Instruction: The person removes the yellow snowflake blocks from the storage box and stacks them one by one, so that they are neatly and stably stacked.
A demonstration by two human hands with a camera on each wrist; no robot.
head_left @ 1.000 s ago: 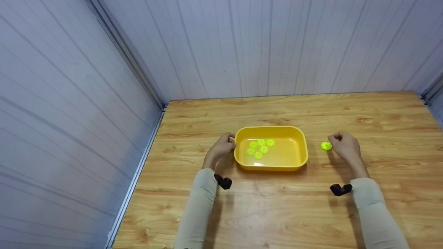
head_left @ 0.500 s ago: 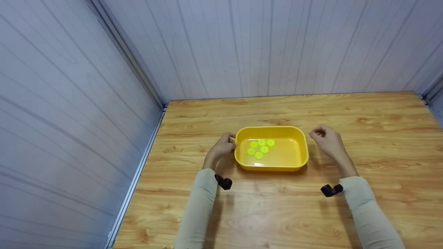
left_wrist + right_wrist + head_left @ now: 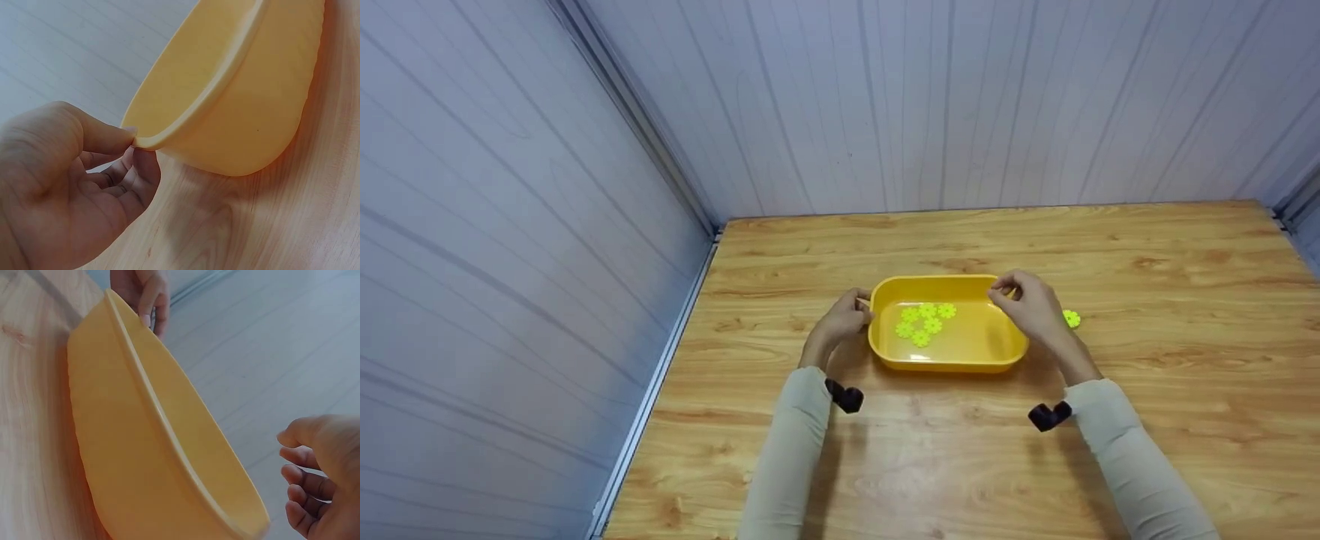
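A yellow plastic tub point(image 3: 952, 365) with rounded corners stands on the table. My left hand point(image 3: 840, 321) pinches its left rim between thumb and fingers, which the left wrist view shows close up. Several small bright yellow-green flower-shaped pieces point(image 3: 932, 325) lie together on the left part of the tub's floor. Above the tub's right end is my right hand point(image 3: 1030, 304), its fingers loosely bent and the thumb close to the index fingertip. Nothing shows between these fingertips in the right wrist view point(image 3: 323, 478). Another flower-shaped piece point(image 3: 1072, 319) lies on the table, partly covered by the right hand and wrist.
The wood-grain table point(image 3: 885, 465) runs back to a pale panelled wall point(image 3: 930, 105). A second panelled wall point(image 3: 510, 262) rises along the left side. Each sleeve cuff carries a small black wrist camera point(image 3: 846, 396).
My right hand has moved left from the flower-shaped piece on the table to over the tub's right end, leaving that piece partly in sight. The left hand and the tub stay put.
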